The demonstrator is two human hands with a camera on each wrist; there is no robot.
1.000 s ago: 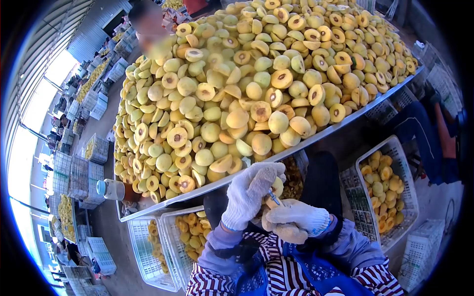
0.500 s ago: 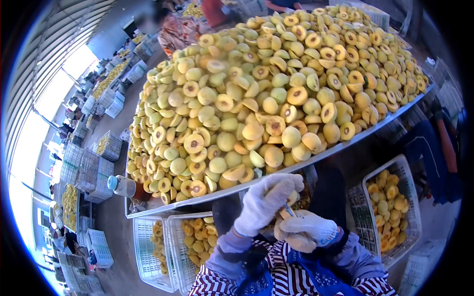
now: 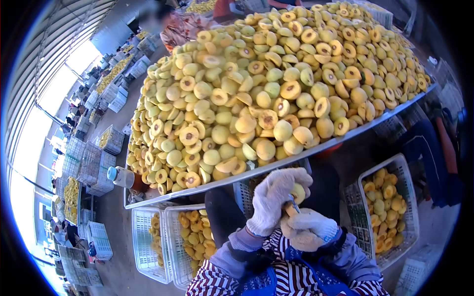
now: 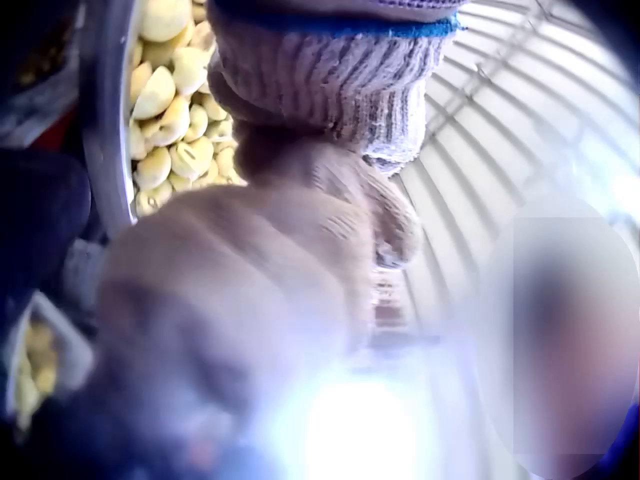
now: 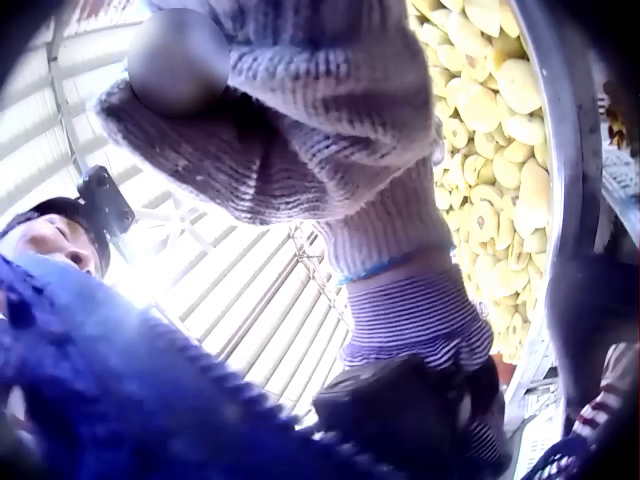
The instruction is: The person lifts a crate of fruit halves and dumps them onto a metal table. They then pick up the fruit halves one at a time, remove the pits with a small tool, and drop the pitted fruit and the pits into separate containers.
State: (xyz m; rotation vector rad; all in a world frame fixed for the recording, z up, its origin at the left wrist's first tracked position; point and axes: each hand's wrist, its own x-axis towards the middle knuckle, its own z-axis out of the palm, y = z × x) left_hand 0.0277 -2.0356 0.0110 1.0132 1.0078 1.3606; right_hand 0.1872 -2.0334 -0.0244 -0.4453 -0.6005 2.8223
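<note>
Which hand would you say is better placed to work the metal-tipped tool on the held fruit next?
Probably the right hand: its fingers grip the metal-tipped tool, whose tip points toward the fruit, while the left hand is occupied holding that fruit.

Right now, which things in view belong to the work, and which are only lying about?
Part of the work, I think:
metal-tipped tool in the right hand
fruit piece in the left hand
heap of halved fruit
crate of fruit at the right

Probably lying about:
blue-capped bottle by the heap
background crate stack
</note>
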